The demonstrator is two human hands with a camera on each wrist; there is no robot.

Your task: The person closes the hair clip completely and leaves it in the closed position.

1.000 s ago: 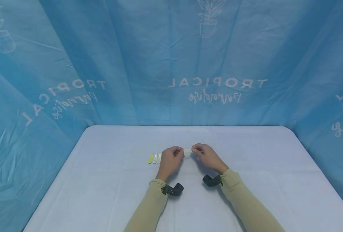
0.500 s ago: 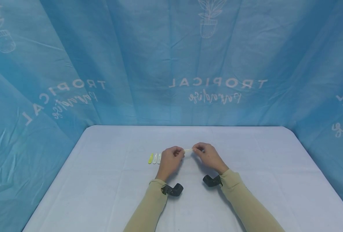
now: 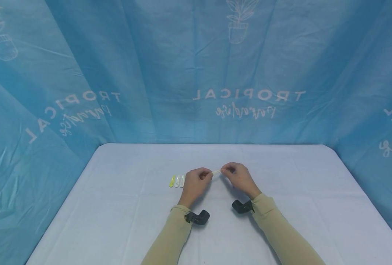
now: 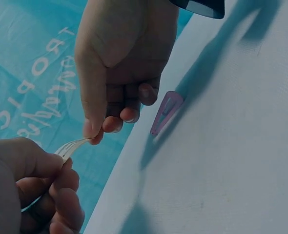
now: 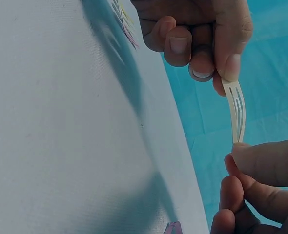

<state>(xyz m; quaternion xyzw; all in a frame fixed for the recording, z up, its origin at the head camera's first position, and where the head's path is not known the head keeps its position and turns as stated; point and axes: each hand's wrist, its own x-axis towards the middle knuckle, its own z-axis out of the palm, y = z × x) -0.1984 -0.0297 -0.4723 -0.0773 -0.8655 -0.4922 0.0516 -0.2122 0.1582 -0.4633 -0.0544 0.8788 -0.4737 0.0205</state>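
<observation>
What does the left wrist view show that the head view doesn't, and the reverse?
Left wrist only: a pink hair clip lying on the table under the right hand. Head only: a row of clips on the table beside the left hand, and both sleeves. Both: the two hands pinching the ends of one cream hair clip between them.

White-covered table (image 3: 116,221). Yellow clip (image 3: 172,181) and two pale clips (image 3: 179,180) lie side by side on it. Pink clip (image 4: 166,111) flat on cloth. Blue backdrop (image 3: 149,55) printed "TROPICAL" behind.
</observation>
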